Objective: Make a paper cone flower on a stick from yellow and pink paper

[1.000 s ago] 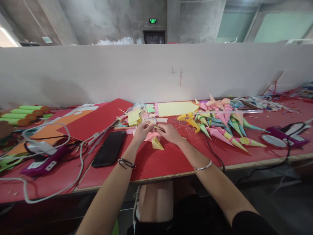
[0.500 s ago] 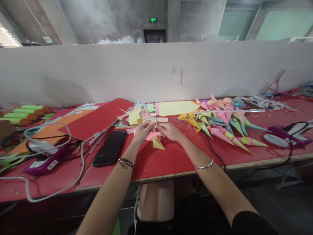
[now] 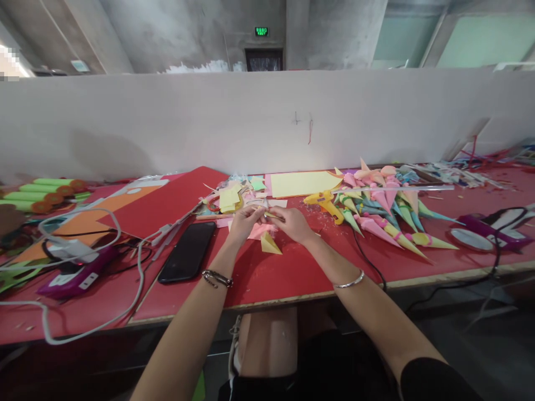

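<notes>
My left hand [image 3: 246, 223] and my right hand [image 3: 291, 224] meet over the red table, with the fingers of both closed in a pinch. Between them is a small piece of yellow paper [image 3: 270, 214], mostly hidden by the fingers. Pink paper [image 3: 259, 231] lies beneath my hands. Closer to me, a yellow folded paper cone [image 3: 270, 244] rests on the table. Just behind my left hand is a stack of yellow paper pieces [image 3: 229, 199]. A yellow glue gun [image 3: 324, 205] lies to the right of my right hand.
Several coloured paper cones [image 3: 380, 209] are heaped at right. A black phone [image 3: 188, 252] lies at left, near a purple power strip [image 3: 77, 273] and white cables. Pale yellow sheets [image 3: 305, 184] lie at the back before a white partition [image 3: 188, 122]. A black cord [image 3: 370, 259] hangs over the table edge.
The fingers of my right hand have shifted slightly, and a little more of the yellow paper shows between my hands. The surrounding things stay where they were.
</notes>
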A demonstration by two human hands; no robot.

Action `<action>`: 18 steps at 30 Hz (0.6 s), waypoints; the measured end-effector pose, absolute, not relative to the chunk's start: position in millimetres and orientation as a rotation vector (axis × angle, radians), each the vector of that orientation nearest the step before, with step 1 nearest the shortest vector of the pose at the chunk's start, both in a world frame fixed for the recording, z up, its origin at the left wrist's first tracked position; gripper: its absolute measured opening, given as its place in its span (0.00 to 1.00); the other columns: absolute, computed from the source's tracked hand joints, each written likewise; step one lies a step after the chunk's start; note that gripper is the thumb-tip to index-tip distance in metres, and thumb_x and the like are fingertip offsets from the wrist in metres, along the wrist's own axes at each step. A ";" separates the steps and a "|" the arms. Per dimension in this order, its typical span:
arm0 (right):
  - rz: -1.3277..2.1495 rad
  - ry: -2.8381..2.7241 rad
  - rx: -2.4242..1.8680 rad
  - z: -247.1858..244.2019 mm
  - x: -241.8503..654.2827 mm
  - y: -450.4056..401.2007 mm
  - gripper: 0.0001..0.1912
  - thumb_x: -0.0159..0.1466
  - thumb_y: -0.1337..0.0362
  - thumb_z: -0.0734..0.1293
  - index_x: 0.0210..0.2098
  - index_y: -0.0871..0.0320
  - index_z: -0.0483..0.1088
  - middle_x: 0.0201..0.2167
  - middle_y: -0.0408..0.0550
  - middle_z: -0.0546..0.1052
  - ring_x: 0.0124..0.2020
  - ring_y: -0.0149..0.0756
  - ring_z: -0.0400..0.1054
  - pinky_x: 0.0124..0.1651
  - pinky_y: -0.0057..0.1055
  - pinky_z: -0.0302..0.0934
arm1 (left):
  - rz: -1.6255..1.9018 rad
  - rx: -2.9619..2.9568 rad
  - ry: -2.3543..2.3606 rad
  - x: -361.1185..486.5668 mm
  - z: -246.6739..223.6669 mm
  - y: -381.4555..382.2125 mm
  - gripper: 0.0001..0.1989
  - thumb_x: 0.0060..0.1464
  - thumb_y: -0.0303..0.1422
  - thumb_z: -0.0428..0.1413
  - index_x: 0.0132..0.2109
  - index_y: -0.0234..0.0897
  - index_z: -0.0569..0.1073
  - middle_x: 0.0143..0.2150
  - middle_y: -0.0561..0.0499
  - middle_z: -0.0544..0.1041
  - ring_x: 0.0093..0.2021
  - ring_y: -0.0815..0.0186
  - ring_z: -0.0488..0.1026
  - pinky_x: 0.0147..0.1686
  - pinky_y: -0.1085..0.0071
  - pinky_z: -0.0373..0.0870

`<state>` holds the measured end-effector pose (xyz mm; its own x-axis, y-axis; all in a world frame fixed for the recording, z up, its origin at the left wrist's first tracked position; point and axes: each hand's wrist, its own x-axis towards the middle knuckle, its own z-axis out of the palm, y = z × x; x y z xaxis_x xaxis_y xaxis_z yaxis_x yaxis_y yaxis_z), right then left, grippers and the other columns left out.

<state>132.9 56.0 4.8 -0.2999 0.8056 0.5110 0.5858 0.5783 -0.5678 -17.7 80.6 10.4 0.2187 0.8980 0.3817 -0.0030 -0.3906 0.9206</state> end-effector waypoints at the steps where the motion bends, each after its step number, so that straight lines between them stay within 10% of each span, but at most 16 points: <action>1: 0.291 -2.037 -1.132 5.0 132.9 55.6 0.13 0.61 0.59 0.57 0.36 0.58 0.69 0.24 0.43 0.71 0.24 0.28 0.61 0.27 0.23 0.46 | 1.310 1.622 0.860 -17.6 10.8 80.5 0.11 0.43 0.35 0.56 0.19 0.34 0.69 0.16 0.55 0.67 0.18 0.74 0.62 0.21 0.77 0.59; 18: 1.054 -1.848 -0.856 8.2 135.6 61.4 0.19 0.59 0.53 0.57 0.26 0.62 0.67 0.20 0.40 0.66 0.20 0.24 0.56 0.25 0.22 0.52 | 1.272 1.487 0.709 -21.0 9.5 80.2 0.15 0.40 0.40 0.59 0.19 0.32 0.70 0.16 0.55 0.66 0.16 0.77 0.57 0.17 0.78 0.53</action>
